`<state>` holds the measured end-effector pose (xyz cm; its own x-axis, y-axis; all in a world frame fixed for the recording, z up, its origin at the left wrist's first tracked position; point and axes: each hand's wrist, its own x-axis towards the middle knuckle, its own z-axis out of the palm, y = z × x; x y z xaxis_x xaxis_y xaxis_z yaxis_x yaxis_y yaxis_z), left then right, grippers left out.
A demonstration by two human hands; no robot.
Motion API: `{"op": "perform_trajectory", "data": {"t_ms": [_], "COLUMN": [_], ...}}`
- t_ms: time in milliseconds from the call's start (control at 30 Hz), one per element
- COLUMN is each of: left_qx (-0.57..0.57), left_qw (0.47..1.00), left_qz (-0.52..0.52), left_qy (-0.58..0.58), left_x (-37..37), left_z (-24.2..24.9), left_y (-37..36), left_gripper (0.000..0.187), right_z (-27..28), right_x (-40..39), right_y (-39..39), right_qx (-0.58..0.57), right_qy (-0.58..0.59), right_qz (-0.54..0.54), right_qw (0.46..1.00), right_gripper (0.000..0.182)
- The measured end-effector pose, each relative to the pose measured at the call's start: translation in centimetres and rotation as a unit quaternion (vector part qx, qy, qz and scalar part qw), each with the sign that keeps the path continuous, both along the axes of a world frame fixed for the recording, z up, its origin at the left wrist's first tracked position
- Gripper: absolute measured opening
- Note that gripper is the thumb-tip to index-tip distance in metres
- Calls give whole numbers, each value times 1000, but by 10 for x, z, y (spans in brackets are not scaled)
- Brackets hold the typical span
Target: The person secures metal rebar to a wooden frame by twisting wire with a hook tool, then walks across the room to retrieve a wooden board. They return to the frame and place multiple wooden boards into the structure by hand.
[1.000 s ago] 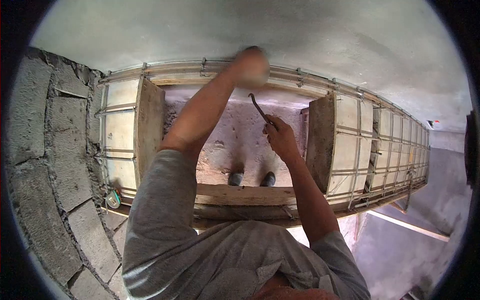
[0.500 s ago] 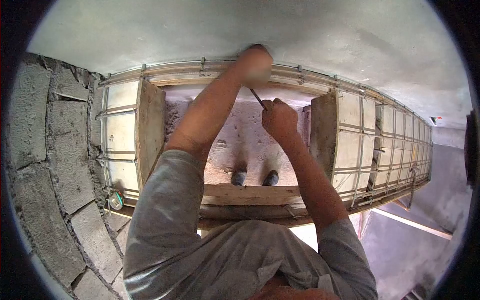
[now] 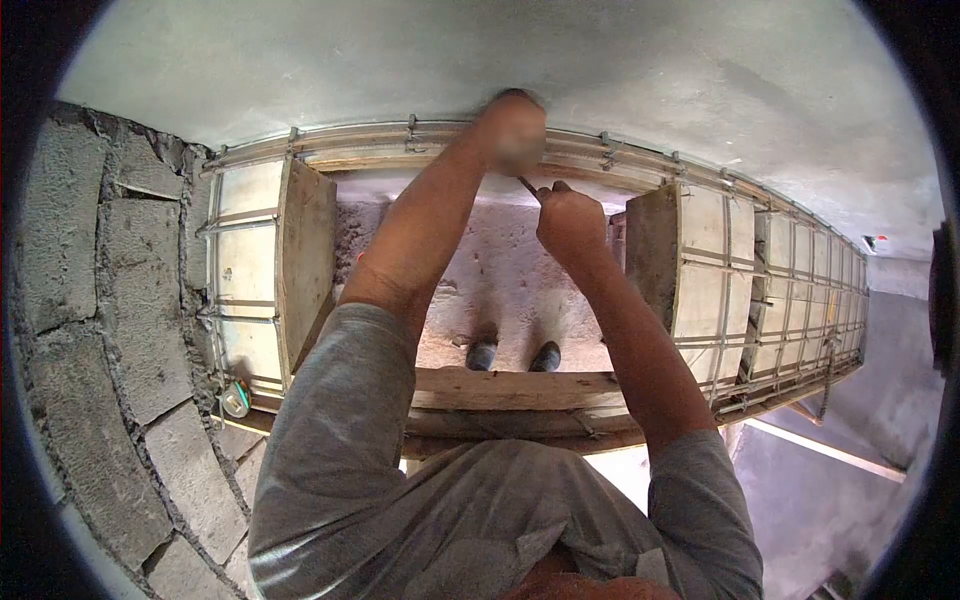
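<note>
My left hand (image 3: 513, 135) is raised at the far steel bars (image 3: 440, 132), beside the pale concrete surface. Its outline is smeared, so the fingers and anything in them cannot be made out. Just below and to the right, my right hand (image 3: 572, 228) is closed around a thin dark metal rod (image 3: 529, 186). The rod slants up toward my left hand; its upper end is hidden there. Small wire ties (image 3: 606, 150) stick up along the bars to the right.
Wooden formwork with a steel bar grid (image 3: 715, 240) runs right; a shorter panel (image 3: 250, 265) lies left. A plank (image 3: 515, 388) crosses before me, with my shoes (image 3: 481, 356) beyond it. A tape measure (image 3: 235, 399) sits by the block wall (image 3: 150, 290).
My right hand has shifted slightly right and upward with the rod, and its wrist has turned a little. My left hand stays at the bars. The whole view has shifted slightly right.
</note>
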<state>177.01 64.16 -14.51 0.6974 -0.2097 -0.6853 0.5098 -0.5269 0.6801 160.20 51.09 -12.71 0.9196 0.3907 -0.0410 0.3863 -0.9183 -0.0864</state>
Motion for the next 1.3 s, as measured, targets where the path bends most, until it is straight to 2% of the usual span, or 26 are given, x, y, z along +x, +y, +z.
{"op": "perform_trajectory", "data": {"t_ms": [67,200,267,367,500,600,667,767,867,967,1100,1167,1300], "left_qx": [-46,-48,-71,-61,-41,-89,-118,-144,-201,-218,-223,-215,-197], "left_qw": [998,998,996,996,999,994,988,985,976,972,968,972,977], "left_qz": [36,38,54,69,31,66,85,83,65,81,101,93,82], "left_qy": [9,26,9,21,10,3,45,40,48,39,55,35,29], "left_x": [-1,-3,-7,-3,-6,-11,-10,-12,0,-7,-10,-15,-17], "left_z": [2,8,10,7,9,9,13,11,-15,-9,-4,-4,1], "left_y": [3,2,4,3,5,4,3,6,11,12,10,8,8], "left_gripper": [9,9,9,8,8,9,9,8,7,10,15,21,20], "right_z": [4,11,28,5,-7,-7,-8,-11,-12,-17,-13,-17,-21], "right_x": [-1,2,2,-3,4,7,9,8,5,5,6,7,6], "right_y": [0,0,1,-6,-4,-4,-5,-13,-15,-15,-12,-12,-14], "right_qx": [7,4,-43,-24,-21,-18,-37,-9,20,3,-11,19,30], "right_qy": [-29,-52,31,-37,-49,-35,-21,-41,-45,-40,-13,-37,-78], "right_qz": [11,-8,1,47,40,30,28,36,36,32,34,44,45], "right_qw": [1000,999,999,998,998,999,999,998,998,999,999,998,996], "right_gripper": [14,13,13,13,13,13,12,11,12,12,11,13,13]}}
